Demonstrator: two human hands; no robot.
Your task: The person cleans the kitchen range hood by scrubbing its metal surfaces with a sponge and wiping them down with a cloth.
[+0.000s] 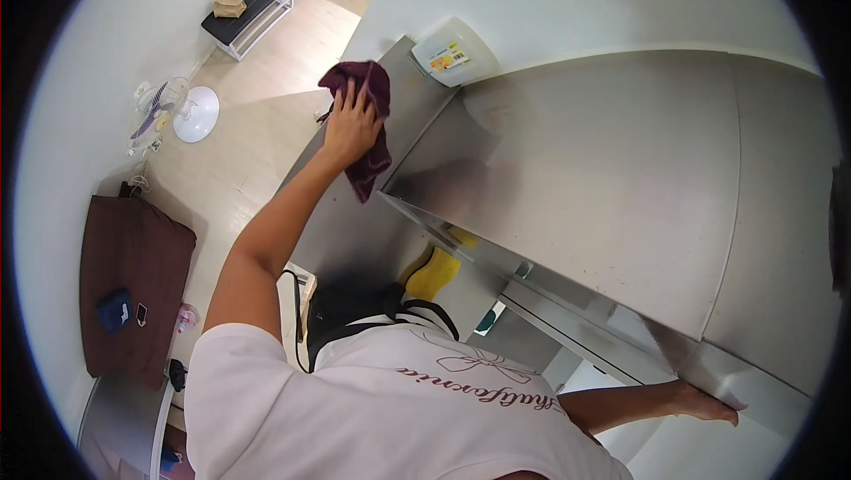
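My left hand (353, 125) holds a dark maroon cloth (377, 90) against the steel side panel (346, 223), at the left end of the counter. Its fingers lie spread over the cloth, which hangs down past the wrist. On the other side, my right hand (707, 404) is stretched out low by the front face of the steel counter (612, 179), with nothing visible in it. Part of its fingers is hard to see. A white plastic tub (455, 50) with a yellow label stands at the wall, just beyond the cloth.
Something yellow (433, 274) shows below the counter, near my body. Further left are a white fan (195, 115), a black bench (257, 1) with a tan pouch on it, and a brown covered piece (133, 294) bearing a blue item and a phone.
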